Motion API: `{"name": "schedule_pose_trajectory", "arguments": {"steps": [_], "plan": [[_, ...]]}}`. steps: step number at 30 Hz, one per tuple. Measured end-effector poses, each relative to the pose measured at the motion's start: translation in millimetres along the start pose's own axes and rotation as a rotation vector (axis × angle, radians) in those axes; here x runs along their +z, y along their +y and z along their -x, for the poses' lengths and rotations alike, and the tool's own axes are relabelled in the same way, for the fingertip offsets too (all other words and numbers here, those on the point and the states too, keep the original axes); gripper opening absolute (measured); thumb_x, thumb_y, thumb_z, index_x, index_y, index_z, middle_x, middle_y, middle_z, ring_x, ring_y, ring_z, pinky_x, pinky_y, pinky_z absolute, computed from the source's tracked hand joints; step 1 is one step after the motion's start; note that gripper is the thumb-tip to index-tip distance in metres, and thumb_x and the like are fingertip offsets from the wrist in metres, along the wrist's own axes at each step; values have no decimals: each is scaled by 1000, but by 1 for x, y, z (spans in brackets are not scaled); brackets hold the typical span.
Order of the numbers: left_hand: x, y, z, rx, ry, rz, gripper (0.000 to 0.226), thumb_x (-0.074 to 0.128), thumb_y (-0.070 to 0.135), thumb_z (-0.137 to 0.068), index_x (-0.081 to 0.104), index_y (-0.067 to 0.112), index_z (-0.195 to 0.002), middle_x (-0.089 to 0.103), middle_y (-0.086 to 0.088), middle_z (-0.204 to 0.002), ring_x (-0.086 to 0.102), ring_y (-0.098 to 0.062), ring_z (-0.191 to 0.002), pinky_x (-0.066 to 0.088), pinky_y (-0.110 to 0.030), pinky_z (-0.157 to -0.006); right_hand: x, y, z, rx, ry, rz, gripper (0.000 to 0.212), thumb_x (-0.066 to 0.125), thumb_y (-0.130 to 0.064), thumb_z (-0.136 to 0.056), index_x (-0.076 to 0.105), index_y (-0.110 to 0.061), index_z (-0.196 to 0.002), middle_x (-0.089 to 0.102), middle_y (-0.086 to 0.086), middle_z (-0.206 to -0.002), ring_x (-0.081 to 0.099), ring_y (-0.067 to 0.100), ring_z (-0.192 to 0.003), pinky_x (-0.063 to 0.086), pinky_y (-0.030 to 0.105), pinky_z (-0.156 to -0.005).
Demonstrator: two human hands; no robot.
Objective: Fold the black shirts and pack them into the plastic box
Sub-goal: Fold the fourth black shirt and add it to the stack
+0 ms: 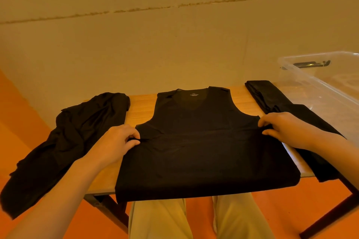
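A black sleeveless shirt [196, 141] lies flat on the small wooden table [141, 103], neck away from me, its hem hanging over the near edge. My left hand [118, 141] pinches the shirt's left side edge just below the armhole. My right hand [285, 128] pinches the right side edge at about the same height. A crumpled heap of black shirts [64, 141] drapes over the table's left end. A folded black shirt [275, 103] lies along the right end. The clear plastic box [320, 85] stands at the far right.
The table stands against a plain wall. Its dark metal legs [108, 211] show below the top. My knees in beige trousers [159, 219] are under the near edge. The floor is orange. A dark object shows behind the box's far rim.
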State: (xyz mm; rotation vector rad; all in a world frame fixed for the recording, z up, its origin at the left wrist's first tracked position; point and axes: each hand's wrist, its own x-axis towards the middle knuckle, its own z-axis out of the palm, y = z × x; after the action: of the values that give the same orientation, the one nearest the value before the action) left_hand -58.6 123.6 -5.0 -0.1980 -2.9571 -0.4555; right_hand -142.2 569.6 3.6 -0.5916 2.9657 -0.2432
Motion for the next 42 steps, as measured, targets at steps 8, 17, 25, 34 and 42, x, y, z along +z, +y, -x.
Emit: {"name": "schedule_pose_trajectory", "arguments": {"steps": [8,17,25,34,42], "plan": [[-57,6,-23,-4,141,140,11,72,18,-83,70,24,-93,66,8,-91,61,-9,-85,48,-20,-77,-64,-10,3,-1,147,-46,13,63,-25,-89,61,-34,-98,59,-17,-92,53,-4,-82,37,14,-79],[-94,-5,-132,-162,214,226,3,70,16,-86,68,16,-88,62,7,-77,55,-2,-72,36,-10,-61,-119,15,-98,48,276,-310,10,59,-14,-93,65,-17,-100,63,-4,-90,58,15,-86,40,29,-79],[-40,-59,-258,-259,115,171,8,70,14,-87,69,8,-90,65,-8,-90,60,-22,-87,40,-28,-73,-91,42,-228,166,198,-227,13,57,-13,-94,66,-10,-103,63,7,-102,54,20,-92,37,27,-76],[68,-74,-273,-259,88,-25,46,50,43,-96,50,18,-134,46,-4,-142,44,-23,-128,28,-38,-106,-4,44,-264,102,166,5,43,58,-28,-94,49,-13,-133,49,6,-138,49,22,-122,40,34,-101],[75,-26,-202,-47,-140,-46,97,-3,87,-71,13,37,-152,3,12,-161,0,-7,-147,0,-32,-118,26,3,-212,-57,15,-14,67,23,-63,-91,20,-33,-150,11,-12,-158,11,9,-145,4,28,-115]]}}
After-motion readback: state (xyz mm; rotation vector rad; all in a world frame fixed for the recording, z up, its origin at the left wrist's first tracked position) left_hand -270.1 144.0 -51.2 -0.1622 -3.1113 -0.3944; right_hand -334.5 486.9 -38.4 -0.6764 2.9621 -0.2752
